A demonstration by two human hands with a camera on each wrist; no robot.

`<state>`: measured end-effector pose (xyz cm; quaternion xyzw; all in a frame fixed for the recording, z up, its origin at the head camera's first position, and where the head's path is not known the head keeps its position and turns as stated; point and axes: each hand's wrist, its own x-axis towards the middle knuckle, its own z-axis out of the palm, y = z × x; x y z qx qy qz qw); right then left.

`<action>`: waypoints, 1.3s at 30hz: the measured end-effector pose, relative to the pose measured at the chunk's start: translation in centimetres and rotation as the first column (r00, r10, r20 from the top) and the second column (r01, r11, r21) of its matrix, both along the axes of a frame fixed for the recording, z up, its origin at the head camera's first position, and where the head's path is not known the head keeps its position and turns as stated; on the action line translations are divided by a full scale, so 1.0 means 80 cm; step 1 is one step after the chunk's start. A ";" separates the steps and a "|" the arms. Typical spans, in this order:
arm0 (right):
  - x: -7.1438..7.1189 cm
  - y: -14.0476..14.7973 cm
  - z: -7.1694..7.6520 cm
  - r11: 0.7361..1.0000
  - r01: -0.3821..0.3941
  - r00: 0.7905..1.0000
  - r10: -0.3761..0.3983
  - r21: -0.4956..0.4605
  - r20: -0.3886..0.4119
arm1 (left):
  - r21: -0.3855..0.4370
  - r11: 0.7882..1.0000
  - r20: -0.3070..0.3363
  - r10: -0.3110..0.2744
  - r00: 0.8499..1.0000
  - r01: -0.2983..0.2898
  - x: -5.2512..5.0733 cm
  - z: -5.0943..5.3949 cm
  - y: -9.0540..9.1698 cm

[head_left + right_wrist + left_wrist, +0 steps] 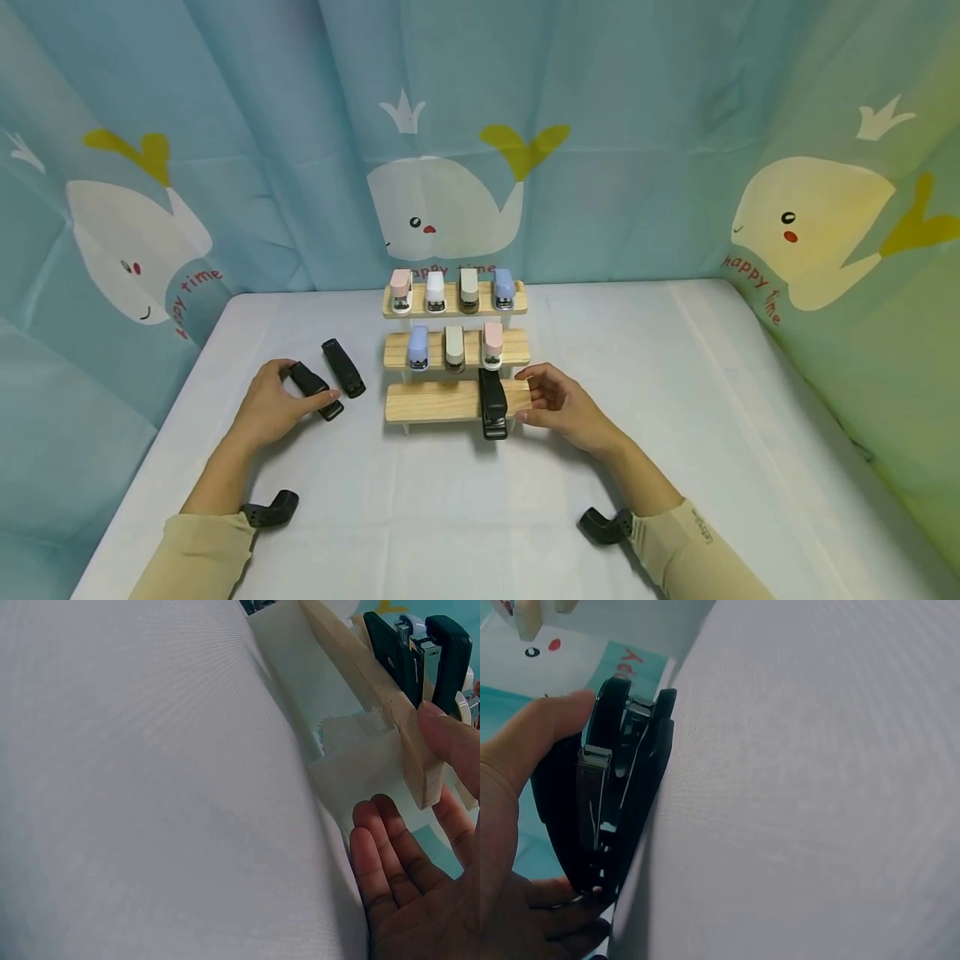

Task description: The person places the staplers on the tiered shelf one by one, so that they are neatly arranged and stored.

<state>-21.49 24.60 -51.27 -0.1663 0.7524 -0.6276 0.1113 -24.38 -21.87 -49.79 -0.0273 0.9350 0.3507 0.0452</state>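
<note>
On the left of the table my left hand point(272, 408) holds a black stapler point(313, 390) between thumb and fingers. The left wrist view shows this stapler point(607, 787) tipped on its side, its jaws apart, close to the white cloth. A second black stapler point(343, 367) lies just to its right. My right hand point(564, 408) is at the right end of a wooden three-step rack point(431, 402), fingers loosely bent. A black stapler point(493, 407) rests on the bottom step. In the right wrist view the thumb point(450, 739) is by this stapler and the board's edge; contact is unclear.
Small pink, white, grey-green and blue staplers stand on the top step point(416, 308) and middle step point(472, 343). A white cloth covers the table point(450, 517). Behind it hangs a blue curtain point(622, 100) with whale prints.
</note>
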 end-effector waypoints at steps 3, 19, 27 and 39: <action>0.000 0.001 -0.002 1.000 -0.001 1.000 0.001 0.000 -0.006 | 0.005 1.000 -0.008 0.007 1.000 -0.007 0.001 0.001 0.001; 0.001 0.000 -0.003 1.000 -0.005 1.000 0.005 -0.011 -0.022 | 0.009 1.000 -0.006 0.025 1.000 -0.025 0.014 0.014 0.008; 0.000 -0.001 -0.004 1.000 -0.013 1.000 0.012 -0.018 -0.017 | 0.016 1.000 -0.039 0.016 0.999 -0.015 0.024 0.026 0.016; -0.001 -0.002 -0.002 1.000 -0.010 1.000 0.010 -0.019 -0.017 | 0.035 0.999 -0.080 -0.023 0.997 0.026 0.040 0.049 0.037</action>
